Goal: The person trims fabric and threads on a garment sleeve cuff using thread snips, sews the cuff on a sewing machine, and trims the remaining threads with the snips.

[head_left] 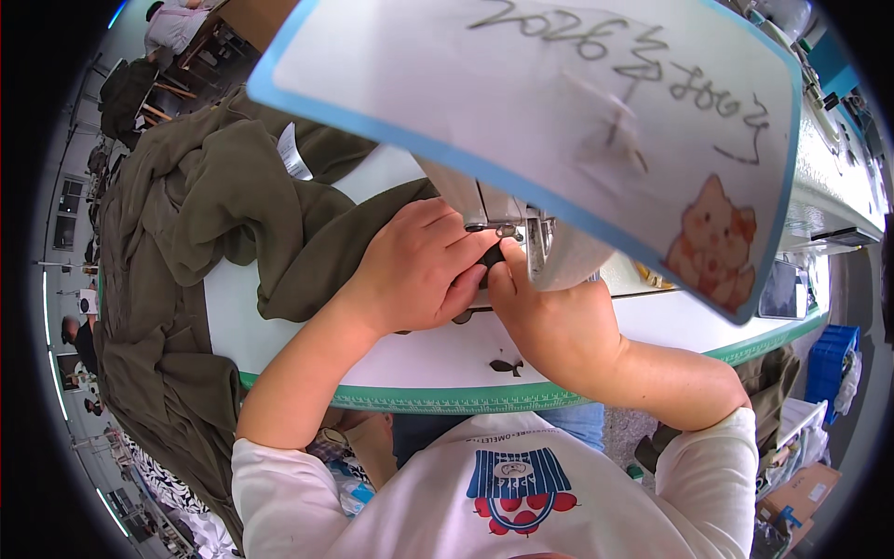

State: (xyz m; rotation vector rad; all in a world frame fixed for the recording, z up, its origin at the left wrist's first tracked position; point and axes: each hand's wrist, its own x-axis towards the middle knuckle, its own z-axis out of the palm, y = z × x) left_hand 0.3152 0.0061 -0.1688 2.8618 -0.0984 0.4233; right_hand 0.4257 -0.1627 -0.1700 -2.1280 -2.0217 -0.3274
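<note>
While dark fabric (493, 265) is lying mid-frame, my left grip (414, 265) is pinching it. My right grip (559, 326) is too.

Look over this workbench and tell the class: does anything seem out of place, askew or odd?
Two things. A small dark scrap lies loose on the white table near its green edge, apart from the olive cloth. The blue-bordered card slants down to the right, hiding much of the machine. No spill shows.

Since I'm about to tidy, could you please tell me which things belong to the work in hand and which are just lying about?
In use:
olive cloth, by the left hand;
sewing machine.

Apparently lying about:
dark scrap;
blue crate;
cardboard box.
</note>
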